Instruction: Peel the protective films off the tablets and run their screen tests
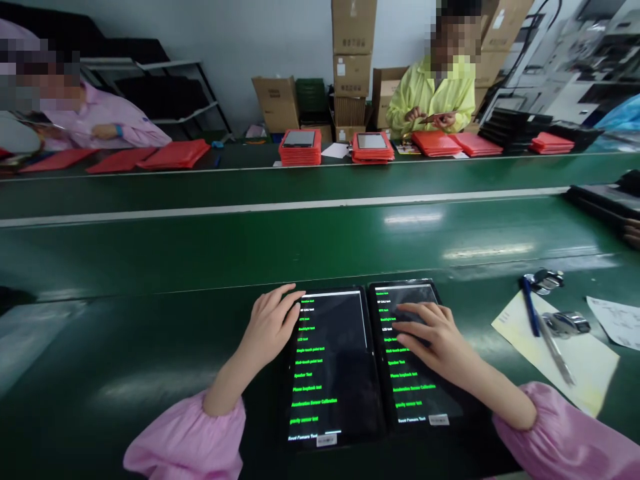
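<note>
Two black tablets lie side by side on the green bench, their screens lit with lists of tests in green and white letters. At the upper left edge of the left tablet [345, 373] rests my left hand [274, 319], fingers stretched out and holding nothing. Over the upper part of the right tablet [425, 400] is my right hand [433, 337], its fingers spread above the list; whether a fingertip touches the glass I cannot tell. Each tablet has a small white label near its lower edge. Pink sleeves cover both my forearms.
To the right, a yellowish paper [590, 360] carries a blue pen [530, 307], a silver pen [555, 350] and a shiny metal object [567, 324]. A raised green conveyor [300, 240] runs behind. Across it, two people work among red pouches [177, 155] and stacked tablets [300, 148].
</note>
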`<state>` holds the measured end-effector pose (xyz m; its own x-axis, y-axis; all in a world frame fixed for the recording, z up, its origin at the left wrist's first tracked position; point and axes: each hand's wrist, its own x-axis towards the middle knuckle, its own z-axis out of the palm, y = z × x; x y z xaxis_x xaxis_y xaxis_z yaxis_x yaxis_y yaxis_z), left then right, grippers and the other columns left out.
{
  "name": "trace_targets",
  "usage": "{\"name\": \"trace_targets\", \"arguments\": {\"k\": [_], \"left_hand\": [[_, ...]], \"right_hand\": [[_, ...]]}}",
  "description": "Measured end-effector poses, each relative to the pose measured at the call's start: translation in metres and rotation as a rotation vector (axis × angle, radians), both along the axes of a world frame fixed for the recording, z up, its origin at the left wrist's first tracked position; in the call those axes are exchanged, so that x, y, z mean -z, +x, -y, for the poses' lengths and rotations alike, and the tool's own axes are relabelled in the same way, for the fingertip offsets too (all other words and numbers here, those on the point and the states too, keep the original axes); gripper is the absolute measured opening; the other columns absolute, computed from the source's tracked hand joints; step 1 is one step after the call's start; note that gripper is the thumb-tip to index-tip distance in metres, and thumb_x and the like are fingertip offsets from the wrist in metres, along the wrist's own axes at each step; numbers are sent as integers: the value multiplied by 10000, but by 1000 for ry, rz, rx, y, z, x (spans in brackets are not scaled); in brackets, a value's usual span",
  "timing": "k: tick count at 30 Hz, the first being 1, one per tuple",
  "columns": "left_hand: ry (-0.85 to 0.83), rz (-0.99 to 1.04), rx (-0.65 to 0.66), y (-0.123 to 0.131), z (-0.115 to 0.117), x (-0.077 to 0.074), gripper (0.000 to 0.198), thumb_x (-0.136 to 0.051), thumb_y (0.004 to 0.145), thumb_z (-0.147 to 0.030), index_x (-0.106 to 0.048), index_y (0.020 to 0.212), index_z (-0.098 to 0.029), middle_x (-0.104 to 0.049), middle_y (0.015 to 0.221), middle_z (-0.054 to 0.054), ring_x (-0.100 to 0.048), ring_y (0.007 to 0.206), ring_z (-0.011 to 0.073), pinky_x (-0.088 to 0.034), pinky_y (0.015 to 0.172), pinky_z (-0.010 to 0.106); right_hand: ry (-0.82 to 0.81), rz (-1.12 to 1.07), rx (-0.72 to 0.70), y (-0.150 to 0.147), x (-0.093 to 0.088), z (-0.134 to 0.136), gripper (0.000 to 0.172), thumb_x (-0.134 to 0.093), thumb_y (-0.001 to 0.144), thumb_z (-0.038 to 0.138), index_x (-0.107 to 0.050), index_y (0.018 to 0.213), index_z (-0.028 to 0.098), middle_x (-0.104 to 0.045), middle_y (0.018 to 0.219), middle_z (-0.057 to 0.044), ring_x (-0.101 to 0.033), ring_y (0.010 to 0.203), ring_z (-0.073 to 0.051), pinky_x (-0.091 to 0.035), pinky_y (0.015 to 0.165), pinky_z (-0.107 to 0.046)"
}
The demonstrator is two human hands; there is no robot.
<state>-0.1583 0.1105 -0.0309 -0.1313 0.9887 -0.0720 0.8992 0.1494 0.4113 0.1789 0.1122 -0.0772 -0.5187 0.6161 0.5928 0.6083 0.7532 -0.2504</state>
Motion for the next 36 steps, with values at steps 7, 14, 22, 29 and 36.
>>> {"name": "trace_targets", "arguments": {"k": [7, 14, 22, 29, 36], "left_hand": [[42, -8, 8, -1, 3, 10, 457, -375, 943, -357, -591, 1346, -368, -337, 1562, -84, -309, 1514, 148, -204, 1407, 485], [-2, -72, 79, 11, -5, 7, 475, -327, 956, -399, -556, 1372, -420, -284, 1593, -97, -279, 1543, 158, -122, 1413, 521], [42, -17, 172, 0, 12, 6, 339, -423, 919, -502, -738, 1027, -444, -448, 1485, -144, -343, 1494, 151, -4, 1374, 619], [113, 3, 68, -1, 6, 8, 350, -470, 907, -410, -671, 1190, -457, -494, 1451, -105, -416, 1435, 131, -38, 1386, 599], [210, -78, 181, 2, 3, 19, 391, -398, 931, -449, -694, 1182, -404, -516, 1439, -31, -465, 1384, 175, -114, 1285, 736]], "right_hand": [[95, 56, 63, -1, -2, 6, 399, -374, 1104, 470, -740, 1070, 315, -576, 1323, 24, -494, 1143, -193, -299, 911, -371], [243, 191, 236, -13, -11, -36, 521, -256, 1110, 484, -726, 1128, 260, -597, 1289, -64, -547, 1083, -270, -450, 811, -452], [182, 223, 118, -12, -7, -35, 583, -282, 1106, 488, -774, 884, 267, -641, 1237, -28, -565, 1109, -284, -416, 843, -522], [277, 201, 214, -5, -14, -34, 530, -263, 1119, 459, -746, 1014, 267, -648, 1208, -28, -586, 1035, -243, -413, 797, -413], [290, 228, 222, -15, -4, -47, 605, -196, 1116, 455, -759, 1017, 257, -636, 1223, -79, -604, 992, -255, -463, 746, -440]]}}
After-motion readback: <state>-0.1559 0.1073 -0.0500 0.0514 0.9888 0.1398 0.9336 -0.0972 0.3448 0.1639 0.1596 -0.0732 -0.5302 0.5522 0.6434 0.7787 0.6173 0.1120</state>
